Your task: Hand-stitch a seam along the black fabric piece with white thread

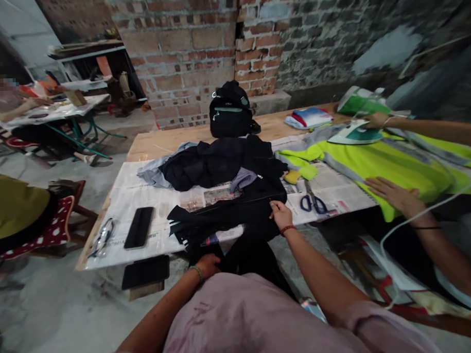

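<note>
A black garment (229, 214) lies across the front edge of the table and hangs down toward my lap. My right hand (281, 216) pinches its edge, near a thin line that looks like a seam or zipper. Lower down, close to my body, my left hand (208, 265) is closed on dark cloth that seems to be the hanging part of the same garment; its fingertips are partly hidden. Behind it sits a heap of dark clothes (215, 159) with light blue-grey cloth (154, 171) sticking out. Blue-handled scissors (312, 202) rest right of my right hand.
A phone (139, 228) and glasses (103, 235) lie on the newspaper-covered table (120, 196). Another dark phone-like slab (146, 271) sits below its edge. A black backpack (230, 112) stands behind. At right, another person's hands work an iron (355, 132) over a yellow vest (389, 166); its cord trails nearby.
</note>
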Demonstrator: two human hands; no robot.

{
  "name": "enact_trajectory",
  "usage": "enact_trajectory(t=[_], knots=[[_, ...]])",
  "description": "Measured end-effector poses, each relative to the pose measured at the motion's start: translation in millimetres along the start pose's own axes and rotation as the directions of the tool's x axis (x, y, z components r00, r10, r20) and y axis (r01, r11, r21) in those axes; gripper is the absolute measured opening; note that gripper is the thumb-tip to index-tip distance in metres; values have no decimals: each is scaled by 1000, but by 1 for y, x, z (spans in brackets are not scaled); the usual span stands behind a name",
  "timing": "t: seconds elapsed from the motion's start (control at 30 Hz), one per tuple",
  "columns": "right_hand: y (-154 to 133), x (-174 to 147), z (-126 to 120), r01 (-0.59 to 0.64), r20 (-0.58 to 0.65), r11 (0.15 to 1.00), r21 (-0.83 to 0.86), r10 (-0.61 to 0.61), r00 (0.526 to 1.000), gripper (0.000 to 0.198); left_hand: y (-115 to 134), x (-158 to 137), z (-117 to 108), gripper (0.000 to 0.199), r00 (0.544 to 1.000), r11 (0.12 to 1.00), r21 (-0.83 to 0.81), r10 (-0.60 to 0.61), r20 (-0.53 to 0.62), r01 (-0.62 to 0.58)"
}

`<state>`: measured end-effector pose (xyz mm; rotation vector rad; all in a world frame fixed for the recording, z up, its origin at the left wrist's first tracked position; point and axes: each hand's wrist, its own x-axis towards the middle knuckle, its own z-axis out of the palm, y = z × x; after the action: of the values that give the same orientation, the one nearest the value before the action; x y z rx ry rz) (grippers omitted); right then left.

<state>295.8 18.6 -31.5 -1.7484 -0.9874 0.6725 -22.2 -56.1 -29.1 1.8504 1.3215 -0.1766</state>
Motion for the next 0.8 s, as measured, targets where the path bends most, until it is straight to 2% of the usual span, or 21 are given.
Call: enact_trajectory(t=[0.07,0.17,0.23,0.3,0.4,0.47,0.53,0.6,0.67,0.8], knots=[[-1,-1,0,-4,-3,1000,-3,4,1000,46,-4,-18,-14,11,1000,998,-59,21,-5,-21],[-3,-2,-1,-6,2,1000,-4,6,1000,46,-3,-54,-46,32,997,898,-434,-45,61,68],[-3,-4,-1,2,-3,1000,-13,-2,1000,46,4,-74,-69,34,999,847,-530,-21,40,39],[-3,-4,0,13,-15,1000,-28,-13,1000,46,15,-85,-88,27,998,867,-497,24,66,13],[0,-3,0,20,-20,998,-52,-21,1000,46,26,-85,-109,13,994,959,-277,77,83,-51],[2,-2,0,16,-15,998,-61,-17,1000,47,24,-81,-119,11,993,991,-112,78,94,-67],[3,-1,0,17,-11,997,-70,-18,1000,46,16,-79,-131,12,993,997,-22,76,87,-74],[4,-1,1,27,-11,997,-73,-28,1000,46,6,-78,-144,7,992,992,-50,121,21,-119],[4,-1,1,32,-15,997,-70,-33,999,45,-4,-77,-156,8,982,972,-157,161,-95,-175],[4,-1,2,20,-29,998,-66,-22,999,47,-25,-59,-169,25,966,932,-338,46,-256,-134]])
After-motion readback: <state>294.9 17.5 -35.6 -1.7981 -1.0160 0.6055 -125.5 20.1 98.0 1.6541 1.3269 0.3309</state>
